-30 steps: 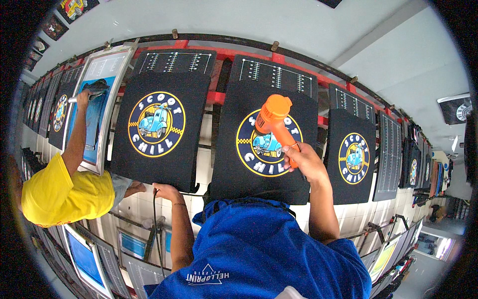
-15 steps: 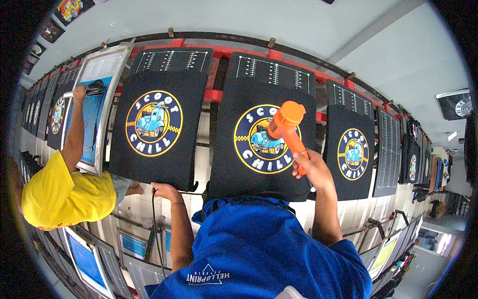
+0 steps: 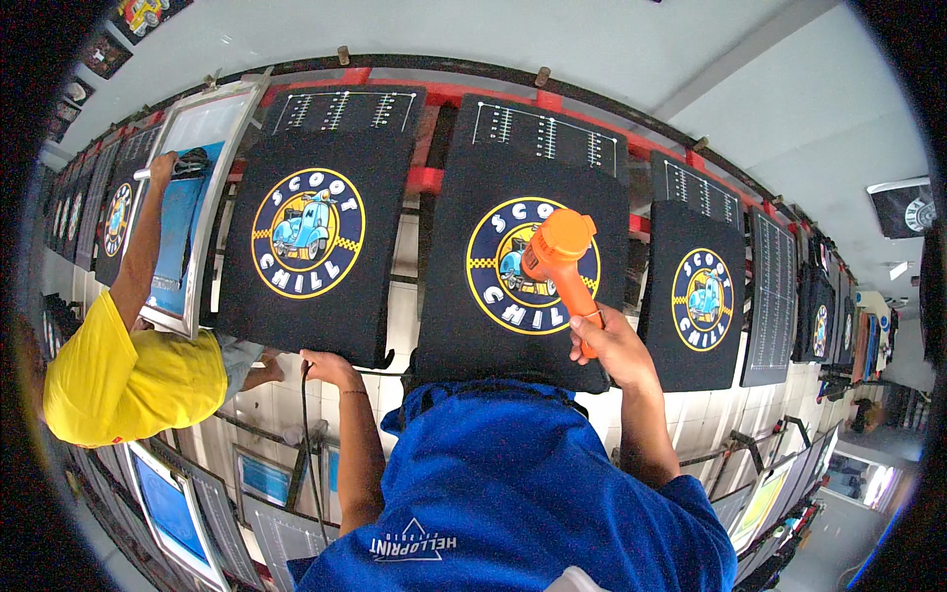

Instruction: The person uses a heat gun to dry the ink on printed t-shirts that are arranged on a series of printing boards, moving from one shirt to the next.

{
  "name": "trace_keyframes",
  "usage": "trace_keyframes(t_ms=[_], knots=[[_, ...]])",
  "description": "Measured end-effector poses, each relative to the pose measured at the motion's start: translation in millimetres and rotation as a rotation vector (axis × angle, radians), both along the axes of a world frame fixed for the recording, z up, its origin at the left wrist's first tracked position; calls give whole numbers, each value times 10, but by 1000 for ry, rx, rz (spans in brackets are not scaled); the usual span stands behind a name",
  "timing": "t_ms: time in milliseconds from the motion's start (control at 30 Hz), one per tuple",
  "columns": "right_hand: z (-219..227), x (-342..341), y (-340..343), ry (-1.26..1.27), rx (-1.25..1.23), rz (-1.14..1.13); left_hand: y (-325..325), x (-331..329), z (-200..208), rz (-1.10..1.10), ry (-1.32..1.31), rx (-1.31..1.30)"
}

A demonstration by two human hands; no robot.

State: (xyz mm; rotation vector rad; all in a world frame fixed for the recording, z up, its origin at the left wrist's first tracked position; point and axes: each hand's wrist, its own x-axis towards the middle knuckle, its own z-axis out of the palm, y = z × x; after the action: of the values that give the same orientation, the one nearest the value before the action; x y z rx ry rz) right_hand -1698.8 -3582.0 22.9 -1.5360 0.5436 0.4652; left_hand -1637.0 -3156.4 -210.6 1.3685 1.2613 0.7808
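Observation:
My right hand [image 3: 619, 347] is closed round the handle of an orange heat gun [image 3: 562, 242]. The tool hangs over a black shirt [image 3: 469, 168] on the middle board and hides part of its round scooter print [image 3: 485, 286]. Fingers bent together, my left hand [image 3: 330, 367] pinches a black cord [image 3: 305, 424] that hangs down beside my forearm. It is near the lower edge of another printed black shirt [image 3: 237, 311], to the left. A third printed shirt [image 3: 671, 335] lies on the board to the right.
At the left, a person in yellow [image 3: 138, 380] reaches over a framed screen [image 3: 219, 178] with blue on it. A red rail [image 3: 426, 180] runs behind the boards. A bare marked board [image 3: 767, 296] stands farther right. More screens [image 3: 168, 508] are at the lower left.
The heat gun has shifted slightly toward me and left over the middle print. My left hand keeps its hold on the cord. The co-worker's hand has moved a little on the screen.

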Motion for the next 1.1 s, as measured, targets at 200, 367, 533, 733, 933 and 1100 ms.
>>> trace_keyframes(t_ms=[200, 367, 533, 733, 933, 1100], knots=[[20, 64, 114, -16, 6, 51, 72, -11, -100, 11, -47, -60], [74, 115, 143, 11, 39, 51, 60, -30, -135, 22, 16, 66], [48, 177, 183, 19, 52, 67, 115, -72, -129, -60, 12, -29], [0, 198, 178, -10, 33, 61, -37, -20, 71, -20, 23, -10], [0, 296, 205, -40, 3, 69, 2, -37, 34, -37, 31, 28], [-79, 354, 191, -82, -38, 75, 60, -52, -53, -81, -12, -20]])
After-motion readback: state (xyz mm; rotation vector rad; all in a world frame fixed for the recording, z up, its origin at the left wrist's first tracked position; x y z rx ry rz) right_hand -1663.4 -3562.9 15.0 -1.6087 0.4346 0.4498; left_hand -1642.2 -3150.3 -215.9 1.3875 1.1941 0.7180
